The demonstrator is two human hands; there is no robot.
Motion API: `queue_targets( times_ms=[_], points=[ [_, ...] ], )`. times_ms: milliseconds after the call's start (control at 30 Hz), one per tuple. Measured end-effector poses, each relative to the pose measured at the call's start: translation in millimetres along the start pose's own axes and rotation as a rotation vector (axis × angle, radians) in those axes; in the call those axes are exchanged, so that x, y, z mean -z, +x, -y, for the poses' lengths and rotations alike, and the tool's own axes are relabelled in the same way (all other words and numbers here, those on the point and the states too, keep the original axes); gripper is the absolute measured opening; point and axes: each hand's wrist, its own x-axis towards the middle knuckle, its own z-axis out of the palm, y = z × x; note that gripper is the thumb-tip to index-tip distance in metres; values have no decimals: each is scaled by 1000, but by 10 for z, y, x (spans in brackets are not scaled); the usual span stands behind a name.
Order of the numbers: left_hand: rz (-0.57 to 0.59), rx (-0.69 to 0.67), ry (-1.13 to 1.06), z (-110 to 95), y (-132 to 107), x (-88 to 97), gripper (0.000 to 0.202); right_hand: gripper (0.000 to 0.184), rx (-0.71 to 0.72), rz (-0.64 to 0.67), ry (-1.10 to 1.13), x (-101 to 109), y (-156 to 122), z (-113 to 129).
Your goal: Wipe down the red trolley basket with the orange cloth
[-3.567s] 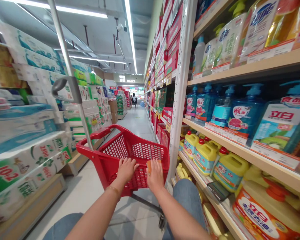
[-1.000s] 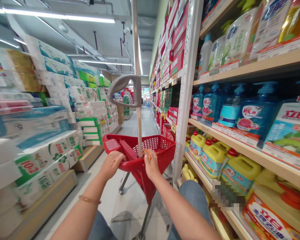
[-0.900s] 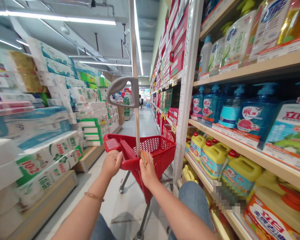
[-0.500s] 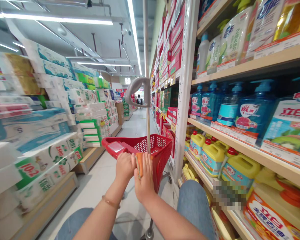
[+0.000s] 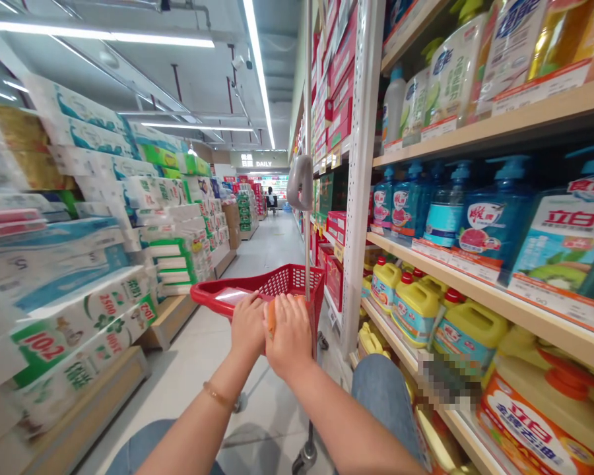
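Note:
Both hands are on the near rim of a red plastic shopping cart (image 5: 218, 290). My left hand (image 5: 248, 324) is closed over the rim, its fingers curled forward. Beside it, almost touching, my right hand (image 5: 290, 335) presses a folded orange cloth (image 5: 272, 315) against the cart. Most of the cloth is hidden under the right hand's fingers. A thin upright pole (image 5: 307, 244) with a grey loop handle (image 5: 299, 183) rises in front of the right hand. Perforated walls are visible on the cart's far side, and its interior looks bare where it shows.
Shelves of blue pump bottles (image 5: 485, 221) and yellow detergent jugs (image 5: 416, 310) stand close on the right. Stacks of tissue packs (image 5: 89, 316) line the left. Between them the tiled aisle (image 5: 272, 244) runs ahead to a distant seated person (image 5: 270, 198). Caster wheels (image 5: 304, 456) show below.
The cart has turned, and its pole and grey handle have swung right in view. My right hand has slid forward over the orange cloth, covering more of it. My left hand stays on the rim.

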Motion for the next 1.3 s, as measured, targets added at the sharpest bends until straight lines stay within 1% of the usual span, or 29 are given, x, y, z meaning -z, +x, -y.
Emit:
queue_targets(
  times_ms=[67, 133, 200, 267, 333, 400, 433, 500, 567, 633, 700, 767, 800, 867, 900, 967, 1033, 1100, 1167, 1200, 1233, 1300],
  points=[
    [43, -35, 12, -35, 1, 52, 29, 45, 61, -1, -13, 48, -20, -56],
    [71, -71, 12, 33, 31, 132, 31, 43, 108, 12, -17, 150, -42, -189],
    [57, -45, 29, 162, 78, 204, 34, 41, 109, 22, -20, 255, -52, -325],
    [36, 30, 66, 266, 120, 246, 37, 38, 53, 0, -26, 307, -41, -396],
    [35, 86, 102, 276, 146, 258, 38, 38, -23, -41, -39, 280, -20, -372],
    [35, 105, 126, 199, 155, 254, 38, 41, -63, -59, -54, 200, -8, -268],
    [30, 108, 136, 152, 155, 253, 38, 43, -54, -50, -55, 157, -10, -204],
    [42, 70, 128, 103, 147, 263, 38, 49, 22, -2, -42, 104, -28, -102],
    [83, 16, 89, 164, 129, 296, 38, 53, 102, 54, -17, 121, -47, -89],
    [139, 34, 76, 321, 105, 343, 41, 53, 130, 93, 0, 198, -46, -175],
    [190, 126, 129, 488, 78, 381, 49, 51, 94, 102, 3, 277, -17, -298],
    [212, 180, 194, 581, 60, 392, 57, 48, 20, 80, -4, 292, 28, -362],
    [209, 183, 219, 590, 56, 386, 60, 47, -19, 63, -6, 265, 52, -351],
    [186, 172, 253, 558, 57, 366, 61, 48, -58, 46, 3, 158, 92, -239],
    [180, 161, 263, 537, 59, 358, 61, 49, -46, 50, 17, 93, 108, -156],
    [191, 111, 253, 536, 57, 360, 59, 51, 26, 86, 49, -16, 137, 1],
    [214, 40, 211, 616, 37, 384, 55, 51, 96, 127, 71, -56, 169, 65],
    [212, 10, 191, 749, 4, 412, 51, 50, 107, 155, 71, -28, 208, 3],
    [173, 54, 231, 854, -30, 415, 49, 49, 59, 164, 50, 26, 251, -130],
    [148, 92, 266, 872, -43, 405, 49, 49, 25, 160, 35, 46, 271, -191],
    [127, 125, 299, 861, -51, 388, 50, 49, -7, 151, 20, 54, 289, -233],
    [90, 157, 339, 759, -56, 352, 52, 49, -40, 131, 0, 35, 312, -236]
  ],
)
